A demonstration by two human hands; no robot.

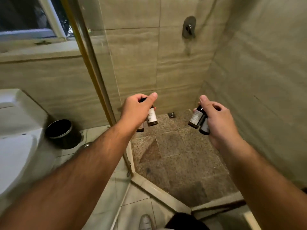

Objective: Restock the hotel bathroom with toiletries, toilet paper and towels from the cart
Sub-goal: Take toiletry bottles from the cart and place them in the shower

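Straight ahead, a tiled shower stall (182,72) with a speckled floor (182,155) spreads beyond and beneath both sets of fingers. A white toilet (20,130) and a black bin (61,133) sit left of them. The left hand (136,112) curls its fingers round dark labelled bottles (152,117), and the right hand (219,120) grips another pair of bottles (196,117).

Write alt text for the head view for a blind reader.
The left hand and right hand each hold small dark bottles over the shower floor. A toilet and black bin stand to the left.
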